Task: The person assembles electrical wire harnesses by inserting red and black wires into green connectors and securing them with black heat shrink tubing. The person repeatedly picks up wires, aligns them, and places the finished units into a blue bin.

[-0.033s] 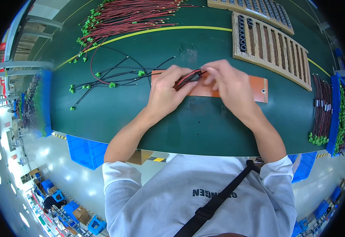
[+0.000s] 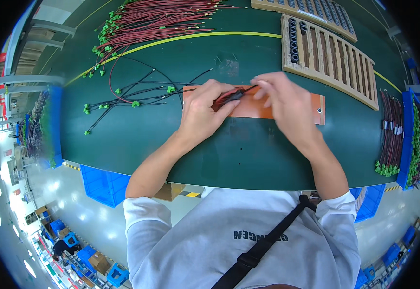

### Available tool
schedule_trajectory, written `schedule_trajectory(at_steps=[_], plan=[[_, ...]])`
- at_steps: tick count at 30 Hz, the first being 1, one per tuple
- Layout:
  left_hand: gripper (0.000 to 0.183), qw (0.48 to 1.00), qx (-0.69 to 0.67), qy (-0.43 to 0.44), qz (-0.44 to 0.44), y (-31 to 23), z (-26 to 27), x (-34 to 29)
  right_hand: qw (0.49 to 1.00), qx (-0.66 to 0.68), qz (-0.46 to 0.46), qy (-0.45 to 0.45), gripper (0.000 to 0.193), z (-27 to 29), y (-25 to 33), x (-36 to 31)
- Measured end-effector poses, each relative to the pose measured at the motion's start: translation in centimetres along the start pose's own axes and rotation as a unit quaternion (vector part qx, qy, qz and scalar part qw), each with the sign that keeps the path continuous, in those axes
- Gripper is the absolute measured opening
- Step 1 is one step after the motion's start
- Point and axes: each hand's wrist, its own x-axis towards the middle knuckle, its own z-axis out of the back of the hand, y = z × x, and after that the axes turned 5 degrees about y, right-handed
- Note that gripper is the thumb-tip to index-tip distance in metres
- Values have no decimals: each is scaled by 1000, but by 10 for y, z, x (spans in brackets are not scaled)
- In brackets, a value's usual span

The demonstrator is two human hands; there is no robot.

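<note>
My left hand (image 2: pixel 202 103) is closed around a dark tube-shaped piece (image 2: pixel 232 98), which looks like a ferrite ring, with red and black wires running along it. To its right, the thumb and index finger of my right hand (image 2: pixel 284 98) pinch a black wire end (image 2: pixel 252 88) that comes out of this piece. The right hand's other fingers are partly curled and a little blurred. Both hands are over an orange-brown board (image 2: pixel 253 111) lying on the green table. Left of my left hand lie loose black wires (image 2: pixel 147 88) with green connectors (image 2: pixel 135 104).
A large bundle of red wires (image 2: pixel 164 21) with green connectors is at the far left. A slotted wooden tray (image 2: pixel 335 58) holds black rings (image 2: pixel 294 43) at the far right, with another ring tray (image 2: pixel 311 9) behind it. More bundled wires (image 2: pixel 392 125) lie by the right edge.
My right hand has moved slightly to the right, drawing the black wire end out straighter. The left hand keeps its place.
</note>
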Motion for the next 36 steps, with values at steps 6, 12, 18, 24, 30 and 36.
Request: schedule_trajectory(at_steps=[6, 12, 18, 24, 30, 36], plan=[[40, 989, 54, 70, -117, -22, 19, 27, 992, 97, -61, -57, 16, 51, -30, -29], [25, 934, -206, 291, 41, -19, 11, 72, 980, 183, -38, -67, 16, 42, -48, -47], [14, 932, -244, 261, 55, -13, -29, 63, 955, 257, -123, -86, 18, 34, -51, -46], [14, 939, -253, 222, 75, -11, -35, 55, 961, 225, -138, -77, 14, 33, -55, -45], [14, 930, -298, 209, 59, -12, -36, 53, 962, 225, -142, -63, 15, 33, -54, -43], [11, 926, -296, 230, 53, -12, -33, 54, 960, 217, -163, -60, 17, 31, -51, -42]])
